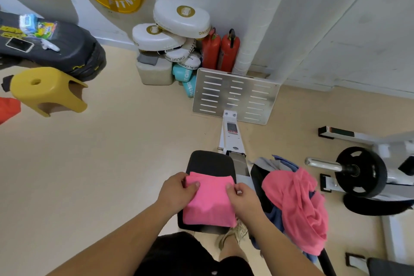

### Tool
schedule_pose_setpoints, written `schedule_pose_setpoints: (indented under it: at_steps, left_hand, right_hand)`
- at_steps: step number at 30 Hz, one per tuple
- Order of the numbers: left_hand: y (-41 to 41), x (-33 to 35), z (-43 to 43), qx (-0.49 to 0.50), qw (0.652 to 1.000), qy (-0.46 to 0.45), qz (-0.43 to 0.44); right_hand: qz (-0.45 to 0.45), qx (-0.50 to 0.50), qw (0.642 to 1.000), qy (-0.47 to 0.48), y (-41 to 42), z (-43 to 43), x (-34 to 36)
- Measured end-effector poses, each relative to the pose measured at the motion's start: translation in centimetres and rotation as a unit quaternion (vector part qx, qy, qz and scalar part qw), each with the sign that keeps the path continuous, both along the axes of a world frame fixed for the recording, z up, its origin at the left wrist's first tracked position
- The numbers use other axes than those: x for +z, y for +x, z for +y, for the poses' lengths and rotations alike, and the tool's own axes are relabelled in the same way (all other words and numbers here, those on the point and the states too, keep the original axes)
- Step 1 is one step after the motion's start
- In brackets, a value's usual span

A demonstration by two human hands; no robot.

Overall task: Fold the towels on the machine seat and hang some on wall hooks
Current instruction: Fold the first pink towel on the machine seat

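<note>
Head view, the only one I have: a folded pink towel (pixel 209 203) lies on the black machine seat (pixel 210 162) and covers its middle, so I see just the seat's far end and a dark strip along the near edge. The left hand (pixel 175 192) pinches the towel's left edge, thumb on top, with the other fingers mostly out of sight against the cloth. The right hand (pixel 244 197) pinches the right edge the same way. Just right of the seat, a heap of unfolded towels (pixel 300 208), pink over blue and grey, hides whatever carries it, and I cannot count them. Left of the seat the beige floor (pixel 100 163) lies open as far as a yellow stool (pixel 48 89). Beyond the seat a rail runs to a metal footplate (pixel 235 96), and a black weight plate (pixel 360 171) sits near the heap's right side.
</note>
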State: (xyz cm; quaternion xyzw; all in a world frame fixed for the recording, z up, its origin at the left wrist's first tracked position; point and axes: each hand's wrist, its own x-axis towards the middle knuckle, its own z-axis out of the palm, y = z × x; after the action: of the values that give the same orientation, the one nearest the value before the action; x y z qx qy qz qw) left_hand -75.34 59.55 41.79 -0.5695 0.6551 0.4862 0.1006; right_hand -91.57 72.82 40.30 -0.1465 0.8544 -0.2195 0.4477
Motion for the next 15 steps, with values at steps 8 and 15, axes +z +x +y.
schedule_pose_setpoints:
  at_steps: [8,15]
  left_hand:
    - [1.0,0.9,1.2,-0.020,0.998,-0.059,-0.019]
    - [0.6,0.1,0.5,-0.058,0.996,-0.068,-0.010]
  right_hand:
    - [0.034,0.044,0.998,-0.009,-0.8,1.5,0.0]
    - [0.028,0.049,0.998,-0.038,-0.5,2.0,0.0]
